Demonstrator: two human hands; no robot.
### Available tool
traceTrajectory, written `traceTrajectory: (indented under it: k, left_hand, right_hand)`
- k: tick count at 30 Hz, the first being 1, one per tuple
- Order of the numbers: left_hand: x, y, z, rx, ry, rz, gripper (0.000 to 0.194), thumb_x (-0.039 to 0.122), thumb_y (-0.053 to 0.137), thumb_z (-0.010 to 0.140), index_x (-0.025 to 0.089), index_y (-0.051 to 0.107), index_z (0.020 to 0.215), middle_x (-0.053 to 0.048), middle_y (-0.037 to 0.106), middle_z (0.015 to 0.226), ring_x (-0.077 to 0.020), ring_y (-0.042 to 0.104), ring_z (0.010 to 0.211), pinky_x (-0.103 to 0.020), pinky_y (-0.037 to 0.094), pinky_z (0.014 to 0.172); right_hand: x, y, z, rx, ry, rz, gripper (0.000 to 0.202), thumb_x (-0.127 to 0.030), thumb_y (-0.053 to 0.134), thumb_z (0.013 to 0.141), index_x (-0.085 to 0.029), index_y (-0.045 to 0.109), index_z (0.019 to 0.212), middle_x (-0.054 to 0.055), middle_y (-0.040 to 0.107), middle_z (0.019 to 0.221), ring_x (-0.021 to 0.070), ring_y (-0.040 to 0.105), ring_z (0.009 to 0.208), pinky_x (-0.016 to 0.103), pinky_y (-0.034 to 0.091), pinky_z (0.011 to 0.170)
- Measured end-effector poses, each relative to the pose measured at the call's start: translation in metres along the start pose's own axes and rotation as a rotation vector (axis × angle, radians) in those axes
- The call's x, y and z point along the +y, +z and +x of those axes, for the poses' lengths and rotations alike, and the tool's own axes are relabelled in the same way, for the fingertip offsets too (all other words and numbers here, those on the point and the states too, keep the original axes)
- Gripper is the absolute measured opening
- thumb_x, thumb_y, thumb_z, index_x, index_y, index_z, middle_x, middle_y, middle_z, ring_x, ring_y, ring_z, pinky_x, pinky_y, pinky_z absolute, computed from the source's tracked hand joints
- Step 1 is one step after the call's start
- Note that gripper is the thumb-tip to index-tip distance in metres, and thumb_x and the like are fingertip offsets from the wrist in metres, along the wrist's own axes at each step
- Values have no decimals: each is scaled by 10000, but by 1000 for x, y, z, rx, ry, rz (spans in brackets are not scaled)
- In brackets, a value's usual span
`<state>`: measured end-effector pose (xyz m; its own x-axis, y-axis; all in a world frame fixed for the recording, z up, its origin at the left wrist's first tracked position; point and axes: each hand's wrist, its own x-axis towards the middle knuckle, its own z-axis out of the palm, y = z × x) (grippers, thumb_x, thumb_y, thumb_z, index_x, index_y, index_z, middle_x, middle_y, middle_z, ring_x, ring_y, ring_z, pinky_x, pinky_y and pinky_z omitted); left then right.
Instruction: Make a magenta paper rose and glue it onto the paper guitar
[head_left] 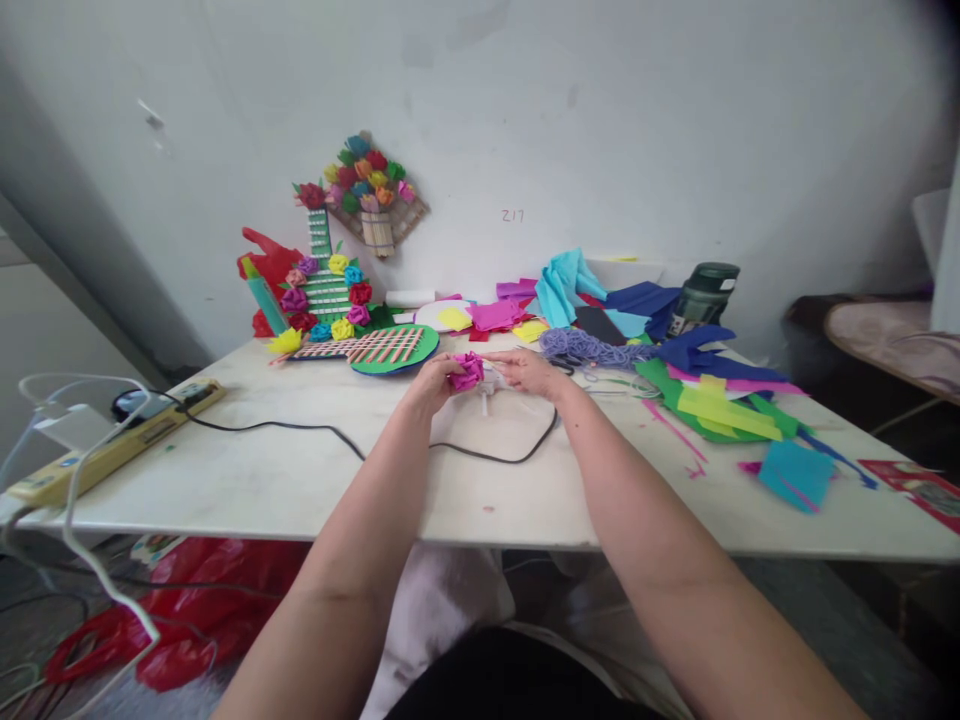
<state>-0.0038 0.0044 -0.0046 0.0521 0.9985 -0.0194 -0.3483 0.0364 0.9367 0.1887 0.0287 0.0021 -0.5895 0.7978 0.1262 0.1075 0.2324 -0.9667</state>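
Observation:
Both my hands meet over the middle of the white table (285, 490). My left hand (435, 383) has its fingers closed on a magenta paper flower (468, 372). Close against the flower's right side, my right hand (526, 372) is pinched on something small and pale that I cannot make out. A white object (484, 402), partly hidden, is just below the flower. Behind my left hand lies a green oval board (427, 345) with a lattice of thin sticks. A bundle of purple yarn (592, 348) is behind my right hand.
Beside the wall stands a green flower-covered piece (328, 290). A black cable (270, 427) crosses the table from a power strip (112, 440). Coloured paper (720, 405) and a dark green bottle (701, 298) are on the right. A red bag (217, 600) is below the table.

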Motion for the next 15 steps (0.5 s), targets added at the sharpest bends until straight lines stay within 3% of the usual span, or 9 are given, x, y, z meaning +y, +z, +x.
traceTrajectory:
  k: [7, 15]
  left_hand:
    - [1, 0, -1, -3, 3, -10, 256, 16, 561, 536, 128, 530, 764, -17, 615, 661, -140, 614, 591, -297, 540, 617]
    - [1, 1, 0, 21, 12, -15, 257, -1, 548, 540, 127, 529, 762, -22, 613, 647, -151, 618, 591, -307, 536, 613]
  right_hand:
    - [-1, 1, 0, -10, 2, -5, 506, -253, 602, 780, -98, 593, 1262, -101, 255, 523, 45, 250, 445, 180, 165, 428]
    - [-7, 5, -1, 46, -37, -184, 444, -234, 524, 830, -81, 577, 1243, -98, 359, 467, 58, 319, 438, 189, 245, 454]
